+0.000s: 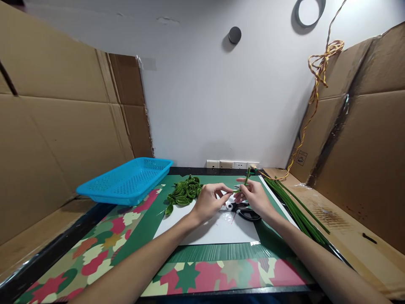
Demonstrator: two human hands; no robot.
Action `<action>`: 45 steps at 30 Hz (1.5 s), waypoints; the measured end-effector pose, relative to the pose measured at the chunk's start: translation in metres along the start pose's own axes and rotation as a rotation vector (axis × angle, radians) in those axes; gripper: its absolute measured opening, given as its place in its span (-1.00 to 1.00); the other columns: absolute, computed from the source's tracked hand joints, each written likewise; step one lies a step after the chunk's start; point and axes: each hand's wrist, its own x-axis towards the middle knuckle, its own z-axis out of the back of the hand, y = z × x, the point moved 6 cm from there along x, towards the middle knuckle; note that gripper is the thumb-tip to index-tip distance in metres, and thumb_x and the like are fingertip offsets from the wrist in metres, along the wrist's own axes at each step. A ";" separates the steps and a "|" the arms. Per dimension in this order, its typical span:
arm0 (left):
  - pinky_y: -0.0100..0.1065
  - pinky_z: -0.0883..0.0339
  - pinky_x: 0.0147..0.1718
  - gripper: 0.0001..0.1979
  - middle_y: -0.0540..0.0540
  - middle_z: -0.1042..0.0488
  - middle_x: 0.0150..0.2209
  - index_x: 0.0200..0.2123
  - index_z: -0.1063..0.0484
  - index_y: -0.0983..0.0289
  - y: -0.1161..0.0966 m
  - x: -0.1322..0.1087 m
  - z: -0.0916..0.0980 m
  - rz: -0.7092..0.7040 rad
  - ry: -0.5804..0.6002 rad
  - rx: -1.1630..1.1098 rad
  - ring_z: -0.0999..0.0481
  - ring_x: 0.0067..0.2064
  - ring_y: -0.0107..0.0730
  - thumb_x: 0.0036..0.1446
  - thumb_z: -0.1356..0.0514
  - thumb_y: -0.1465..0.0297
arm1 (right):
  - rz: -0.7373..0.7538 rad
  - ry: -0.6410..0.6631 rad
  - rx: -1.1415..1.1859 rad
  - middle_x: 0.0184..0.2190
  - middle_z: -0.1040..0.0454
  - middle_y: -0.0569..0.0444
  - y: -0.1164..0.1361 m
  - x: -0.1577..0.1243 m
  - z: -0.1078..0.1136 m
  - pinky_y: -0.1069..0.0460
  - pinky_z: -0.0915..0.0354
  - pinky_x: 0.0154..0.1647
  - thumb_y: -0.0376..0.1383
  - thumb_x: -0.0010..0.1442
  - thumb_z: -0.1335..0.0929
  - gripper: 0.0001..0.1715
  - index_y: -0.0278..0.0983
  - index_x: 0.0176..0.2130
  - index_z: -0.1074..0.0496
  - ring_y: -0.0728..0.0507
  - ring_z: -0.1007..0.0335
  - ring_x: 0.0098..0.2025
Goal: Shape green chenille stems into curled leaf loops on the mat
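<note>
Plainly, both forearms reach in from the lower corners and converge over a flat white sheet point(211, 234). The left hand point(212, 198), knuckles raised, has thumb and forefinger narrowed in a pinch at one end of a slender, bent green strip point(247, 175). The right hand point(253, 196), fingers curled, grips that strip between the hands, its free end rising above the fingers. A black-and-white-handled tool point(249, 214) lies just below; whether the right hand touches it, I cannot tell.
</note>
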 end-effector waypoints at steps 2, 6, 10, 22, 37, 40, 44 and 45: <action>-0.47 -0.29 -0.55 -0.83 0.10 -0.62 -0.43 -0.29 -0.65 0.28 -0.002 0.000 0.003 -0.022 -0.021 0.048 -0.50 -0.51 -0.46 0.20 -0.29 0.32 | 0.007 0.031 -0.047 -0.51 -0.59 0.08 -0.004 0.002 -0.001 0.02 -0.49 -0.46 -0.23 0.31 -0.31 -0.48 -0.39 0.19 -0.30 -0.11 -0.54 -0.52; -0.44 -0.30 -0.53 -0.84 0.11 -0.62 -0.43 -0.33 -0.64 0.28 -0.003 0.001 0.008 -0.041 -0.059 0.075 -0.47 -0.50 -0.44 0.18 -0.29 0.32 | -0.027 0.064 -0.119 -0.51 -0.56 0.09 -0.010 0.002 -0.003 0.00 -0.47 -0.46 -0.26 0.33 -0.26 -0.42 -0.39 0.28 -0.21 -0.11 -0.50 -0.53; -0.45 -0.28 -0.55 -0.85 0.10 -0.61 -0.43 -0.34 -0.62 0.27 -0.002 0.002 0.009 -0.035 -0.059 0.088 -0.46 -0.51 -0.45 0.18 -0.28 0.32 | 0.018 0.128 -0.237 -0.51 -0.51 0.10 -0.006 -0.001 -0.006 0.01 -0.42 -0.46 -0.26 0.32 -0.24 -0.46 -0.41 0.23 -0.29 -0.10 -0.42 -0.53; -0.48 -0.30 -0.50 -0.86 0.08 -0.61 -0.27 -0.24 -0.55 0.26 -0.005 -0.001 0.006 0.006 -0.027 0.055 -0.50 -0.46 -0.49 0.25 -0.22 0.33 | 0.338 0.253 -0.855 -0.13 -0.57 -0.09 0.023 -0.023 -0.017 -0.04 -0.27 -0.16 -0.37 0.39 -0.15 -0.46 -0.24 0.28 -0.34 -0.21 -0.44 -0.16; -0.47 -0.29 -0.52 -0.76 0.10 -0.60 -0.22 -0.09 -0.58 0.25 0.000 -0.001 0.000 0.033 0.003 -0.053 -0.45 -0.47 -0.49 0.23 -0.24 0.30 | 0.353 0.325 -0.786 -0.30 -0.53 0.02 0.024 -0.024 -0.017 -0.01 -0.26 -0.19 -0.45 0.33 -0.17 -0.38 -0.20 0.31 -0.30 -0.17 -0.39 -0.26; -0.47 -0.29 -0.51 -0.72 0.09 -0.59 -0.24 -0.02 -0.57 0.24 -0.003 -0.001 -0.001 0.015 0.013 -0.037 -0.42 -0.48 -0.52 0.23 -0.23 0.32 | 0.345 0.325 -0.758 -0.32 -0.53 0.04 0.027 -0.025 -0.017 0.00 -0.26 -0.22 -0.43 0.34 -0.16 -0.45 -0.20 0.24 -0.37 -0.15 -0.37 -0.31; -0.48 -0.30 -0.50 -0.74 0.10 -0.59 -0.23 -0.06 -0.59 0.26 -0.003 -0.001 -0.003 0.008 0.027 -0.047 -0.44 -0.45 -0.50 0.23 -0.23 0.34 | 0.347 0.336 -0.767 -0.35 -0.53 0.04 0.027 -0.026 -0.018 0.00 -0.24 -0.24 -0.44 0.33 -0.17 -0.48 -0.21 0.18 -0.41 -0.15 -0.36 -0.34; -0.48 -0.31 -0.49 -0.75 0.11 -0.60 -0.22 -0.08 -0.60 0.26 -0.002 -0.001 -0.003 0.013 0.030 -0.058 -0.45 -0.44 -0.50 0.23 -0.23 0.33 | 0.347 0.336 -0.772 -0.35 -0.53 0.04 0.026 -0.026 -0.018 0.00 -0.24 -0.24 -0.45 0.32 -0.17 -0.47 -0.21 0.19 -0.41 -0.15 -0.36 -0.34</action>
